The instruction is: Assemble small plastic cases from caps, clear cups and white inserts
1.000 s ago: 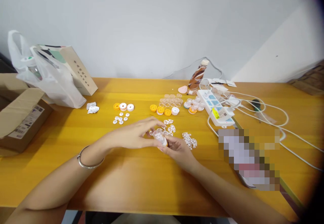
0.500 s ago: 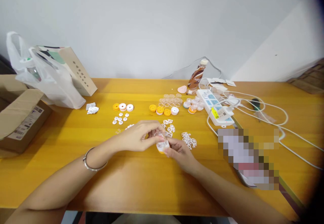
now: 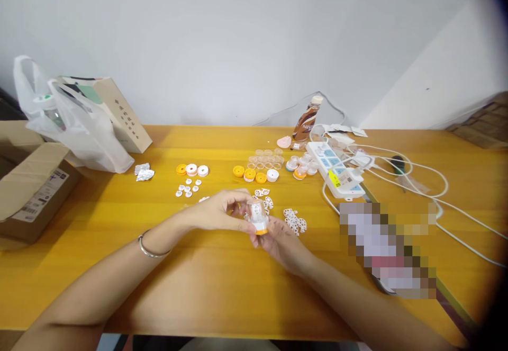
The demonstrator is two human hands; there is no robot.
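Observation:
Between my hands is a small clear-domed plastic piece (image 3: 259, 217) with a white and orange round base and white openwork inside. It stands roughly upright above the table. My left hand (image 3: 228, 212) pinches its left side, thumb at the base. From the right, my right hand (image 3: 282, 239) grips the base, its fingers partly under it. Just behind lie white openwork discs (image 3: 269, 203), partly hidden by the hands, and another heap of openwork discs (image 3: 294, 221) is to the right. Small white round parts (image 3: 188, 187) lie left of my left hand.
Orange and white round bases (image 3: 250, 174) and more rings (image 3: 191, 170) stand farther back, near clear cups (image 3: 265, 159) and domed pieces (image 3: 301, 165). A power strip (image 3: 334, 170) with cables, a bottle (image 3: 307, 120), a cardboard box (image 3: 47, 195) and a plastic bag (image 3: 85, 134) surround them.
The domed piece has turned upright, so its clear dome and orange base now show. My left fingers have moved from over its top to its side; my right hand still holds it.

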